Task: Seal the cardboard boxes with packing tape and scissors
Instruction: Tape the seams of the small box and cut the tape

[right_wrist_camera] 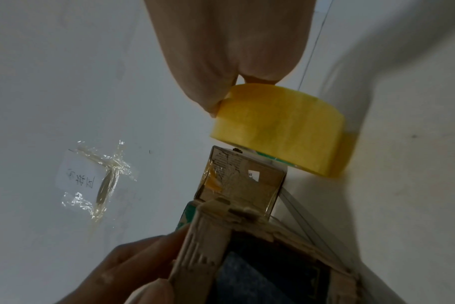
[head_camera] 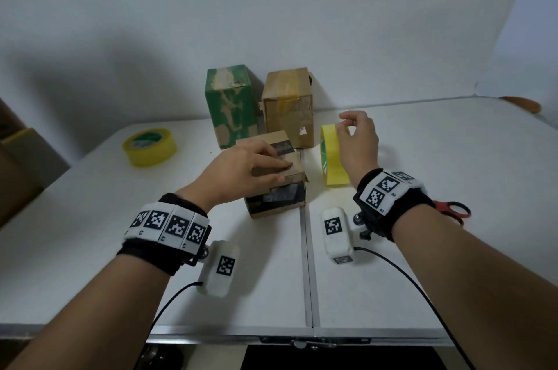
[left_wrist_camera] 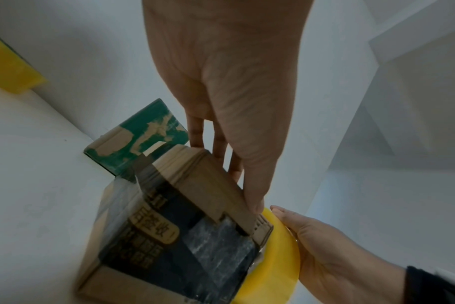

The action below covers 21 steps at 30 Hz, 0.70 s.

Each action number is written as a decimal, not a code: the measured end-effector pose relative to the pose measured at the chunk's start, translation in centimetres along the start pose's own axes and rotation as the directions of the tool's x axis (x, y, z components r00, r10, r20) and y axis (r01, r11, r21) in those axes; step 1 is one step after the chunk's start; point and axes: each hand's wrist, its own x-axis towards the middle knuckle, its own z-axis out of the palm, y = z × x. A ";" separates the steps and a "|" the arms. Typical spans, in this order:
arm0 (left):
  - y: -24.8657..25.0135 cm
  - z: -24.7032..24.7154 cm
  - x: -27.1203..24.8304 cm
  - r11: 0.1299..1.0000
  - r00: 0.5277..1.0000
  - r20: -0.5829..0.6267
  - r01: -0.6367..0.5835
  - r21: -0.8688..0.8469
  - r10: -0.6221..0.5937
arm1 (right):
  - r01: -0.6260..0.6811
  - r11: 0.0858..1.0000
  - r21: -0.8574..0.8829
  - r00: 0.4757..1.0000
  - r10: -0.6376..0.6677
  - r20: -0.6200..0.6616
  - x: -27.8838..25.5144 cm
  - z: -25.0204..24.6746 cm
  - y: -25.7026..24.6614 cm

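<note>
- Three boxes on the table: a green box and a tan box upright at the back, just beside each other, and a small box in front of them.
- Old tape marks on the tan box; whether either back box was properly sealed, impossible to tell.
- Nothing yet taped on the small box by the look of it: top flaps down, no fresh strip across them, so most of the job probably left.
- Left hand flat on top of the small box, fingers straight and pressed on the flaps, thumb along the near edge; nothing gripped.
- Right hand on the tape roll, upright on its edge just right of the small box; thumb and forefinger pinched at the top of the roll, seemingly at the loose end, other fingers curled.
- Scissors flat on the table behind the right wrist, untouched.
- Spare roll flat at far left, well apart from the boxes.
- Left to do, judging by this: strip pulled out, laid over the seam, cut.
</note>
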 end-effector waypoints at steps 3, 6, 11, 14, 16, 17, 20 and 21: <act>0.2 -0.1 0.1 1.000 1.000 0.015 -0.018 0.000 0.018 | -0.002 1.000 -0.009 1.000 0.001 -0.001 0.2 0.0 0.1; 0.2 -0.2 0.2 0.999 0.999 0.019 -0.036 0.030 0.036 | -0.009 1.000 -0.009 1.000 0.010 0.003 0.4 0.0 0.1; 0.5 -0.3 0.1 0.997 0.998 0.033 -0.046 0.068 0.044 | 0.009 1.000 -0.008 1.000 -0.009 0.003 0.2 0.1 0.1; 0.5 -0.2 0.1 0.999 1.000 0.006 -0.001 0.054 0.000 | 0.005 1.000 -0.005 1.000 -0.005 0.007 0.3 0.1 0.2; 0.5 0.1 0.2 0.998 0.999 -0.018 0.048 0.049 -0.047 | -0.006 1.000 0.002 1.000 0.006 0.012 0.3 0.0 0.2; 0.7 0.2 0.4 0.995 0.997 -0.021 0.075 0.068 -0.074 | -0.010 1.000 0.008 1.000 0.010 0.017 0.3 0.0 0.2; 2.1 0.4 1.7 0.977 0.992 -0.026 0.126 0.171 -0.124 | -0.018 0.999 0.031 0.999 0.017 0.027 0.3 -0.2 0.1; 2.6 0.3 2.3 0.973 0.991 -0.016 0.133 0.190 -0.133 | -0.020 0.999 0.039 0.999 0.019 0.035 0.4 -0.3 0.0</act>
